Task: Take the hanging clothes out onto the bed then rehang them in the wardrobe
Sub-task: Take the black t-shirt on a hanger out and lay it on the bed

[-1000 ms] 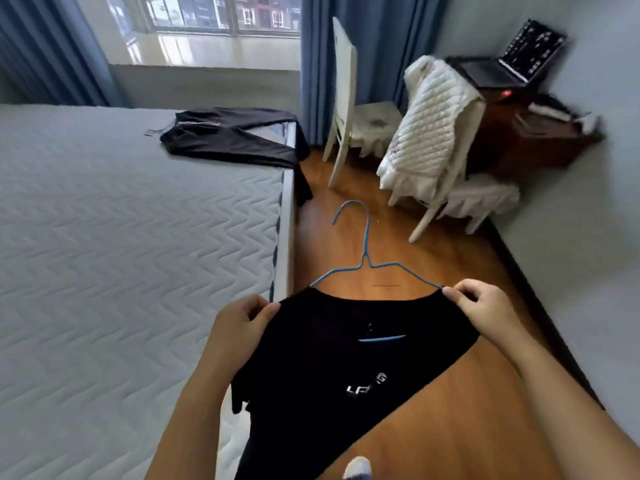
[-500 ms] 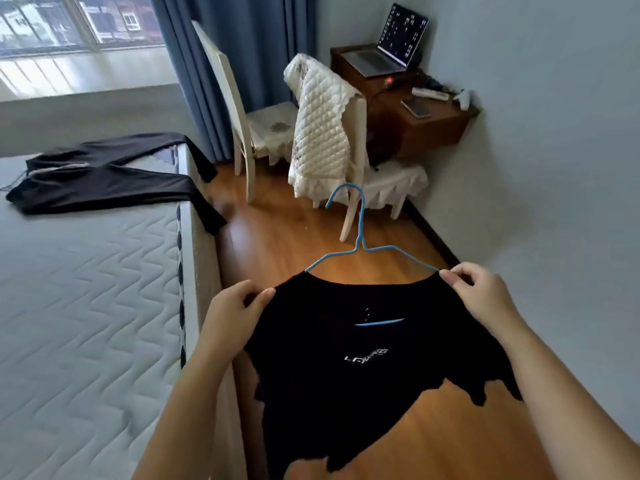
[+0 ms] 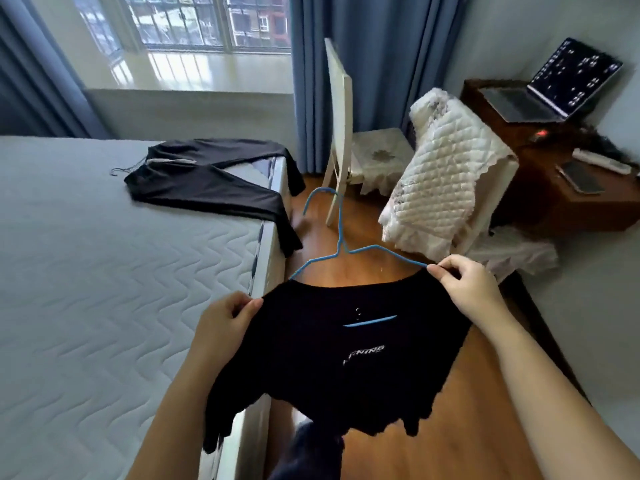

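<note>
A black short-sleeved T-shirt with small white lettering on the chest [image 3: 332,362] is held out flat above the wooden floor [image 3: 433,452], just beside the edge of the bed with the white quilted mattress [image 3: 104,289]. It sits on a thin blue wire hanger [image 3: 341,244], whose hook points away from the person and whose bar shows through the neck opening. The left hand [image 3: 225,320] pinches the shirt's left shoulder between curled fingers and thumb; the right hand [image 3: 467,285] pinches the right shoulder together with the end of the hanger's arm. Farther up the mattress lies a dark long-sleeved garment [image 3: 207,181], one sleeve hanging over the bed's edge. Beyond stand a white chair [image 3: 341,133] and a second chair draped with a white quilted cover [image 3: 446,181], beside a brown wooden desk [image 3: 561,202] carrying an open laptop [image 3: 550,88].
</note>
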The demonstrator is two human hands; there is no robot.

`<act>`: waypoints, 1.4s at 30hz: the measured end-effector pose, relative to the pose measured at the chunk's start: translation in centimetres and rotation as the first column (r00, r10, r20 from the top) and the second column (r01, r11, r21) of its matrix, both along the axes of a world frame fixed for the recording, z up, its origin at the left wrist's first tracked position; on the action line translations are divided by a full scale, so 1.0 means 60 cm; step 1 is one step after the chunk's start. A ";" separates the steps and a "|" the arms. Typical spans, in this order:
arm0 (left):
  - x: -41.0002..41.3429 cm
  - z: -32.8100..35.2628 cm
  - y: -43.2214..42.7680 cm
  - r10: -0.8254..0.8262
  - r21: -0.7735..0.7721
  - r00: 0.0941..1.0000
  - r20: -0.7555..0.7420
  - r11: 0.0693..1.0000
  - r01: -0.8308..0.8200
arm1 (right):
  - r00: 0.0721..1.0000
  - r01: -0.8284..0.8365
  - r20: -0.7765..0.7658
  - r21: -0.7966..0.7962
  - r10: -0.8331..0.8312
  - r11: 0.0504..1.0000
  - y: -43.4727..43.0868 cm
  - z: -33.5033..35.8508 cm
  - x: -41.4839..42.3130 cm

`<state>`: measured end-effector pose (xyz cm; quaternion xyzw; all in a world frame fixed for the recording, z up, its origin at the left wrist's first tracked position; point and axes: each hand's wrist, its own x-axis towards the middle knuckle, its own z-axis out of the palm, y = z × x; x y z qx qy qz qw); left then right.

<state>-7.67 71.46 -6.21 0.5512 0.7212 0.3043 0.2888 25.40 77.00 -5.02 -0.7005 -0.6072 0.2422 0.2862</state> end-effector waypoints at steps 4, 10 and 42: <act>-0.072 0.014 0.124 0.097 -0.010 0.995 0.019 0.995 -0.097 | 0.995 -0.095 -0.034 -0.044 0.094 0.994 0.177 0.008 -0.084; -0.125 0.022 0.256 0.241 -0.021 0.971 0.002 0.970 -0.241 | 0.967 -0.252 -0.044 -0.036 0.250 0.967 0.380 -0.003 -0.158; -0.273 0.046 0.528 0.983 0.060 0.162 0.081 0.157 -0.986 | 0.080 -0.995 -0.049 -0.064 0.996 0.077 1.033 0.056 -0.792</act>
